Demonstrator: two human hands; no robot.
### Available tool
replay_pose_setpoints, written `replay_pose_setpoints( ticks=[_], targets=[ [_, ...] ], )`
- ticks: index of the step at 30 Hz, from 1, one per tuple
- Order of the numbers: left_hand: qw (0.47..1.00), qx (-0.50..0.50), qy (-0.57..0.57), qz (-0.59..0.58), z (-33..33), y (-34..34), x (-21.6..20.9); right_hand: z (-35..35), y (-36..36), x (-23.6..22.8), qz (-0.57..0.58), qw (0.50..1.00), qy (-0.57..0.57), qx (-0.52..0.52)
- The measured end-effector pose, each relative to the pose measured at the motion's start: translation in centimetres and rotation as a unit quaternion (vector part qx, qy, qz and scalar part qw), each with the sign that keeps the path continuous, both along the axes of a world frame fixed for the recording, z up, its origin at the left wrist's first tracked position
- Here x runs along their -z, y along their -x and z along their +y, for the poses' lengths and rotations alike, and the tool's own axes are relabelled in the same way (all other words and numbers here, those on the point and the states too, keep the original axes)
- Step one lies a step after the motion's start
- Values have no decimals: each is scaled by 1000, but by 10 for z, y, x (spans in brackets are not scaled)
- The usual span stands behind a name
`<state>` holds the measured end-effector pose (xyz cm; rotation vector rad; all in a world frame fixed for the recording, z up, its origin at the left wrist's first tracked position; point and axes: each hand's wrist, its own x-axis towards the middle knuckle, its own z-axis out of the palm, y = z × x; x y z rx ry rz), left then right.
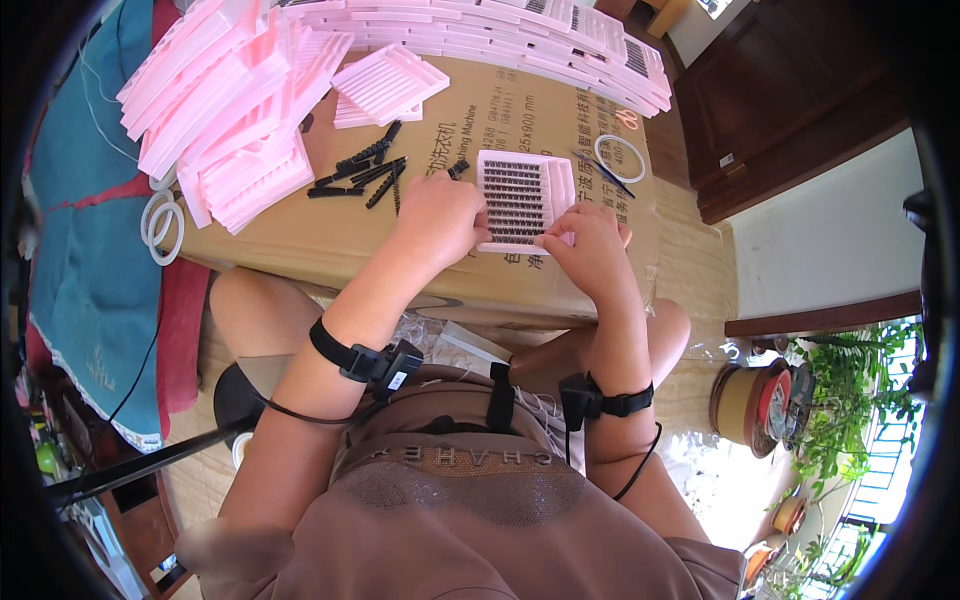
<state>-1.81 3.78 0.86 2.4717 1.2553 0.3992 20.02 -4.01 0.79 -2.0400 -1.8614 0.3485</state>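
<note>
I sit at a big brown cardboard box that I use as my table; tall piles of pink trays lean on its far left side, and more pink trays run along the far edge; a small heap of black strips lies in front of the piles; two white rings hang off the left edge, and one more white ring lies on the right.

The pink tray I work on lies flat in the middle of the box, between my two hands; it has rows of little dark tufts in it; I think it is very light and thin, stiff enough to keep flat but easy to bend or crack, and smooth, so it could slide on the box; I think the best place to hold it is at its plain side edges, not on the soft dark rows, which look easy to squash.

My left hand rests curled on the tray's left edge, fingers tucked in and touching it; I cannot tell if it pinches something small; my right hand sits at the tray's bottom right corner, fingertips pressed together on the rim.
</note>
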Motion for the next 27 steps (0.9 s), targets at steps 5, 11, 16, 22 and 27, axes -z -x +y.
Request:
replay_pose_setpoints(
  ticks=[5, 11, 16, 22, 27],
  targets=[
    [1000, -2, 23, 13, 2, 0, -2, 2, -1, -1, -13, 1000, 1, -1],
    [1000, 2, 2, 0, 1, 1, -1, 9, 4, -6, -63, 998, 13, -8],
    [1000, 5, 1, 0, 1, 2, 0, 14, 11, -9, -105, 993, 47, 13],
    [1000, 4, -11, -8, 0, 2, 2, 9, -3, -18, -84, 995, 34, 39],
    [1000, 2, -16, -17, -2, 3, 3, -3, -11, -5, 11, 998, -38, -39]
  ],
)
